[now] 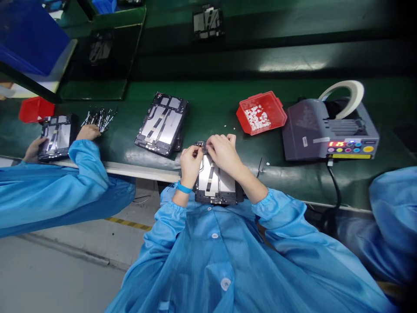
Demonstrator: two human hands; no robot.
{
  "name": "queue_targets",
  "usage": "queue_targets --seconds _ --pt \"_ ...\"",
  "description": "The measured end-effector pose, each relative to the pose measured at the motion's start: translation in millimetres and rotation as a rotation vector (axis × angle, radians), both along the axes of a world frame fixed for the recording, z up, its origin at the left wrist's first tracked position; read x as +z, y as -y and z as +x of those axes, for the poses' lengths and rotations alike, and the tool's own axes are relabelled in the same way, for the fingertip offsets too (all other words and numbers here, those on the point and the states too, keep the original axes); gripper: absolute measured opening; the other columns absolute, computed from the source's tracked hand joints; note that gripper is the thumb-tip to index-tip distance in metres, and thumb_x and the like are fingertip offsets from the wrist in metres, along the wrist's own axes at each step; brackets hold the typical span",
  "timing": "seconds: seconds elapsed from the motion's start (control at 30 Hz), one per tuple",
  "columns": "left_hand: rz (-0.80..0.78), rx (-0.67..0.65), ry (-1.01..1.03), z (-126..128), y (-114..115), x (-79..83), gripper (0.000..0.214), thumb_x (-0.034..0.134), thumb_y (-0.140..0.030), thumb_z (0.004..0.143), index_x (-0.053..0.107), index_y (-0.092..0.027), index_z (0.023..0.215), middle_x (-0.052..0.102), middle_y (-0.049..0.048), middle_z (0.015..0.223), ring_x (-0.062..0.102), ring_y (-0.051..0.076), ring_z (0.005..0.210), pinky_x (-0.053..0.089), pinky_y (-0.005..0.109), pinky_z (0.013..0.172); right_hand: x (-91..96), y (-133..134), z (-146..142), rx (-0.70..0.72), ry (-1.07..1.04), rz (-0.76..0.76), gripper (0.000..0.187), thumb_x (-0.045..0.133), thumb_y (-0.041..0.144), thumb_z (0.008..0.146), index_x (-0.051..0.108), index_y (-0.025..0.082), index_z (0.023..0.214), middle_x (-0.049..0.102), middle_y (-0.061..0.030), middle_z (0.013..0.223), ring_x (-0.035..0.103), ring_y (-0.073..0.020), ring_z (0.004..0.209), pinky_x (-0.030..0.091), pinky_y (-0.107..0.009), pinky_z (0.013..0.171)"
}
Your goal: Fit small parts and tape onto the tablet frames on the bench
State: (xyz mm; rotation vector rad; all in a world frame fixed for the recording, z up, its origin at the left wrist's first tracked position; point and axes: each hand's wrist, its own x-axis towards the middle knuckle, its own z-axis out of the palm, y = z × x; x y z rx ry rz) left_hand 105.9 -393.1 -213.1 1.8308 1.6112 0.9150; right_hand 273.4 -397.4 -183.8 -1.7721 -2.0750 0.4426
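An opened tablet (213, 180) with a silver battery area and black frame lies in front of me at the bench edge. At its upper left corner, my left hand (190, 164) has its fingertips pinched together, touching small parts there; what they grip is too small to name. My right hand (224, 152) reaches over the tablet's top edge with thumb and fingers closed near the same corner, and its fingertips are partly hidden. A blue band circles my left wrist. More opened tablets (161, 124) lie stacked to the left of my hands.
A red bin (262, 114) of small white pieces stands beyond my right hand, beside a tape dispenser (332, 126). Left, a co-worker's hand (89, 132) is by a pile of small cables (101, 118); another tablet (208, 22) lies on the far belt.
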Motion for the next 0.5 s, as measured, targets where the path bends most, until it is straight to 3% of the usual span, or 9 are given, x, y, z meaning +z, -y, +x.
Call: queue_targets --seconds 0.23,0.5 --pt "0.011 0.007 0.023 -1 1 -6.3 0.013 0.072 -0.018 0.105 0.074 -0.026 0.095 0.080 0.0034 0.095 0.072 0.024 0.095 0.057 0.036 0.089 -3.9 0 -7 0.106 0.095 0.017 0.032 0.041 0.024 0.117 0.071 0.016 0.110 0.079 -0.0165 0.112 0.061 -0.0340 0.108 0.029 -0.049 0.108" --pt "0.031 -0.006 -0.004 -4 2 -4.8 0.014 0.071 -0.018 0.106 0.074 -0.026 0.095 0.081 0.0049 0.098 0.071 0.026 0.099 0.057 0.038 0.092 -12.9 -15 5 0.242 0.047 0.020 0.029 0.044 0.028 0.119 0.068 0.019 0.105 0.080 -0.0137 0.109 0.060 -0.0318 0.104 0.029 -0.048 0.105"
